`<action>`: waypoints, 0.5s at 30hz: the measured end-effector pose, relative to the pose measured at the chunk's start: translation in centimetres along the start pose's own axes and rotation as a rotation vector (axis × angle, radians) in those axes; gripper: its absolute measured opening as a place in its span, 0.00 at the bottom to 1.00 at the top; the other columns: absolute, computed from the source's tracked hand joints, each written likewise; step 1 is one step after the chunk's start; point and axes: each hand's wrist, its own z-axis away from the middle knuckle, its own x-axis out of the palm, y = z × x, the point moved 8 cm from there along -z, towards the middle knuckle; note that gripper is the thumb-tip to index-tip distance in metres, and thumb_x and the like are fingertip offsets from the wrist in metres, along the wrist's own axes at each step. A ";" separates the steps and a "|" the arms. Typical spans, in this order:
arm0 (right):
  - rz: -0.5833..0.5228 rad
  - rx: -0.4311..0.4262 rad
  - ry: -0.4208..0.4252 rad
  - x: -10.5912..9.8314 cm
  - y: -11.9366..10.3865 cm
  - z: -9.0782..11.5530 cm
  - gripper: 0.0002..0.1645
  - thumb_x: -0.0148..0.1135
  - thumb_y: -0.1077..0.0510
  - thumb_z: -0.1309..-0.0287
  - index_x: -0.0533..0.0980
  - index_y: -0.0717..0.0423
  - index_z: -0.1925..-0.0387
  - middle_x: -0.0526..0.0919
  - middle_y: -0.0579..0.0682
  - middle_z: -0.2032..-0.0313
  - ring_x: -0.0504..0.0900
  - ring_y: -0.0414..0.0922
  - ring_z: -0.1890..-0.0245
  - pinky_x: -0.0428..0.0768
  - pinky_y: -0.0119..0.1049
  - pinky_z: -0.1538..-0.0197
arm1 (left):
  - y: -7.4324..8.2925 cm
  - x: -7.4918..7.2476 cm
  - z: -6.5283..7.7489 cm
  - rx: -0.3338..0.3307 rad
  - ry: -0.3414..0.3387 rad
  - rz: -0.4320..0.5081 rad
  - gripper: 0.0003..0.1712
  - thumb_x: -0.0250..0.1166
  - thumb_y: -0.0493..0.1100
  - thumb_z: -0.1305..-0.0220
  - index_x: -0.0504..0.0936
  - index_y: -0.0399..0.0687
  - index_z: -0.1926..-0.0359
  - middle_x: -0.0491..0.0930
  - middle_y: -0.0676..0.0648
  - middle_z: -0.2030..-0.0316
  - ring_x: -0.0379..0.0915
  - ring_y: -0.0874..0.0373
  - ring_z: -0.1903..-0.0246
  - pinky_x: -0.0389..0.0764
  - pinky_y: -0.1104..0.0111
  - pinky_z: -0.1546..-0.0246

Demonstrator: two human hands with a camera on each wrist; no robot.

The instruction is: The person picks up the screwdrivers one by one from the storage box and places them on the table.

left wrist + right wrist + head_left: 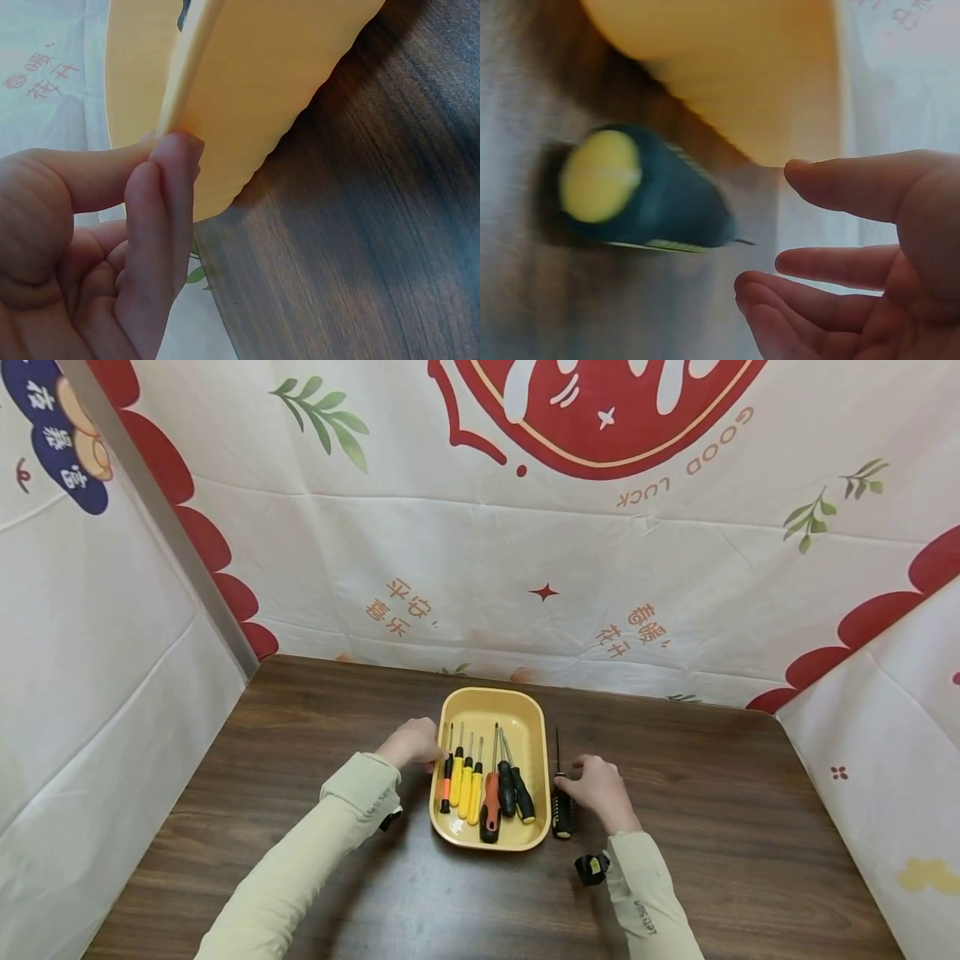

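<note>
A pale yellow tray (pixel 491 700) holds several screwdrivers: slim yellow ones (pixel 466 789), a black-and-orange one (pixel 446 785), a red-and-black one (pixel 491 807) and black-handled ones (pixel 507 789). My left hand (pixel 414 743) pinches the tray's left rim (pixel 196 60) between thumb and fingers. To the right of the tray, a black screwdriver (pixel 562 810) with a yellow-ended handle lies on the table, its shaft pointing to the back. My right hand (pixel 597 789) is beside it, thumb and fingers spread apart around the shaft side, and in the right wrist view a gap shows between the fingertips and the handle (pixel 660 191).
The dark wooden table (pixel 720 827) runs back to a printed white cloth (pixel 480 577) hung behind it. More cloth hangs at the left and right sides. A black wrist camera (pixel 592 869) is strapped at my right cuff.
</note>
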 end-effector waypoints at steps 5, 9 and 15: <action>-0.006 -0.019 0.007 -1.5 -0.9 -0.1 0.28 0.62 0.50 0.48 0.72 0.68 0.52 0.82 0.57 0.68 0.80 0.51 0.68 0.75 0.49 0.61 | 0.1 0.0 0.1 -0.004 -0.005 0.001 0.13 0.63 0.44 0.42 0.77 0.41 0.78 0.78 0.48 0.86 0.80 0.51 0.73 0.67 0.73 0.82; -0.002 -0.037 0.012 -2.5 -1.8 -0.1 0.29 0.61 0.49 0.48 0.72 0.67 0.52 0.82 0.57 0.67 0.79 0.51 0.67 0.75 0.48 0.62 | 0.1 0.0 0.1 -0.007 -0.009 0.002 0.13 0.63 0.44 0.42 0.77 0.41 0.78 0.78 0.48 0.86 0.81 0.51 0.73 0.68 0.73 0.81; -0.001 -0.085 0.031 -3.6 -3.5 0.0 0.29 0.62 0.48 0.49 0.74 0.67 0.53 0.81 0.58 0.66 0.79 0.51 0.66 0.76 0.45 0.64 | 0.1 0.0 0.1 -0.005 -0.009 0.009 0.12 0.63 0.44 0.42 0.76 0.41 0.77 0.78 0.47 0.86 0.81 0.50 0.73 0.68 0.73 0.81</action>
